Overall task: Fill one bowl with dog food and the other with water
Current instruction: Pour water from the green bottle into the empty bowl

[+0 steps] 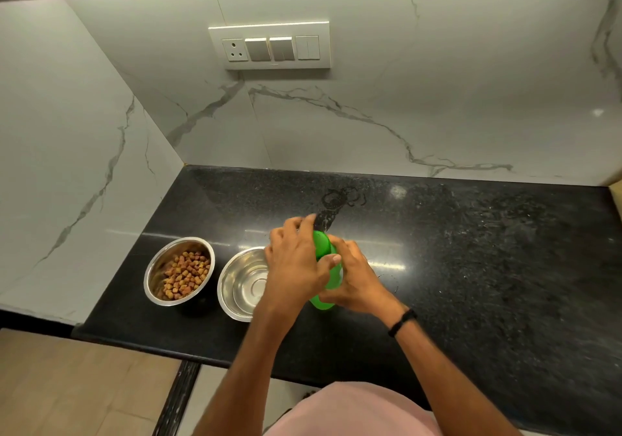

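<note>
Two steel bowls stand on the black counter (471, 267). The left bowl (158, 267) holds brown dog food kibble (186, 275). The right bowl (242, 284) shows a bare shiny bottom, and my left arm covers its right side. Just right of it stands a green bottle (323, 302), mostly hidden by my hands. My left hand (296, 264) grips the bottle's top, fingers curled over its green cap (321, 243). My right hand (353, 277) is wrapped round the bottle's body.
A small puddle of water (340, 198) lies on the counter behind the bottle. Marble walls close the counter at the left and back, with a switch panel (271, 45) on the back wall. The counter's front edge runs near my body.
</note>
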